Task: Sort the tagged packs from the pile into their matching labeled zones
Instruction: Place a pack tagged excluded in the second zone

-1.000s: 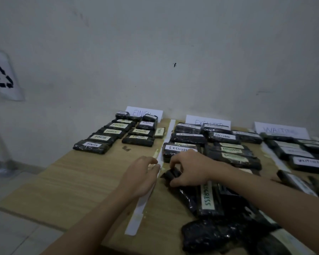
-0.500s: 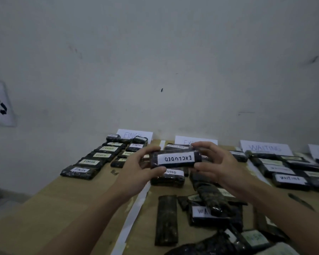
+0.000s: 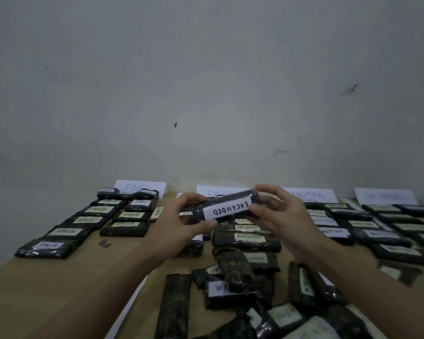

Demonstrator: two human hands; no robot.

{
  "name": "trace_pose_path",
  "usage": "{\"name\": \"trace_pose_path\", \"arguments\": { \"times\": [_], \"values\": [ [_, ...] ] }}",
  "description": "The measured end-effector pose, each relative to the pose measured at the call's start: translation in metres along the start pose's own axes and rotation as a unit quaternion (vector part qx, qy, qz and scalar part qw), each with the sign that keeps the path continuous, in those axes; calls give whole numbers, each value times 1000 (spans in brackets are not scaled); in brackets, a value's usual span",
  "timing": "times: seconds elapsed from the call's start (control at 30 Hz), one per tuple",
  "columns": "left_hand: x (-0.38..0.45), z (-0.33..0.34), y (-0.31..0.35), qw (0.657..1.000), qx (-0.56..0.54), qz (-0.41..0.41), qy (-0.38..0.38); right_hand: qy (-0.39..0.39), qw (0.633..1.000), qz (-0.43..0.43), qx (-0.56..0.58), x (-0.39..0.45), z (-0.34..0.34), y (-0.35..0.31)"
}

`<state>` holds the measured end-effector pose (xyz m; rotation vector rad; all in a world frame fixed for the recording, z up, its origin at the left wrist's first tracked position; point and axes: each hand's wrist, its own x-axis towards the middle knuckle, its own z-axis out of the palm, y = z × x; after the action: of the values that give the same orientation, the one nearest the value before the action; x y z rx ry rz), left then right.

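Observation:
A dark pack tagged EXCLUDED is held in the air over the middle of the table, its label upside down to me and its right end tilted up. My left hand grips its left end and my right hand grips its right end. Behind it stands the EXCLUDED sign, partly hidden, with a stack of EXCLUDED packs below. The unsorted pile of dark packs lies near me.
FINISH sign with rows of FINISH packs on the left. WAITING sign and its packs on the right, and a fourth sign with packs far right. White tape strip divides the wooden table.
Both hands lifted the EXCLUDED pack off the pile and now hold it higher, tilted with its right end up. The view has tipped upward.

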<state>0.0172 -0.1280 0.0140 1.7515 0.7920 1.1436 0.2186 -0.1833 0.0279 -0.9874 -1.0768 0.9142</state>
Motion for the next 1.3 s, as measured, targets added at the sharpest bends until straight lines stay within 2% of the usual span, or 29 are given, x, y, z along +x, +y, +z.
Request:
{"name": "trace_pose_path", "arguments": {
  "times": [0.1, 0.2, 0.37, 0.43, 0.53, 0.67, 0.77, 0.87, 0.97, 1.03, 1.13, 1.3],
  "values": [
    [9, 12, 13, 999, -7, -2, -37, 23, 999, -26, 18, 12, -4, -24],
    [15, 31, 30, 996, 30, 17, -87, 35, 997, -59, 36, 22, -3, -45],
    [22, 61, 47, 992, -6, 57, -116, 28, 980, -137, -143, 30, 6, -58],
    [26, 68, 48, 991, 0, 69, -113, 38, 959, -198, -200, 34, 3, -65],
    [33, 72, 45, 995, -21, 50, -85, 59, 907, -294, -296, 37, -9, -71],
    [54, 78, 35, 996, -74, -7, -38, 25, 831, -318, -456, 26, -31, -48],
    [70, 93, 27, 994, -95, -35, -28, 14, 788, -290, -543, 29, -46, -29],
    [82, 109, 12, 996, -56, -58, -37, 67, 808, -237, -535, 42, -60, -20],
    [89, 112, -9, 996, 25, -65, -47, 111, 826, -105, -542, 64, -81, -2],
    [89, 109, -22, 992, 85, -57, -68, 108, 811, -17, -574, 80, -94, 17],
    [88, 101, -39, 985, 133, -42, -100, 97, 784, 63, -610, 106, -108, 48],
    [86, 82, -56, 983, 152, -32, -100, 86, 766, 102, -629, 132, -117, 91]
  ]
}}
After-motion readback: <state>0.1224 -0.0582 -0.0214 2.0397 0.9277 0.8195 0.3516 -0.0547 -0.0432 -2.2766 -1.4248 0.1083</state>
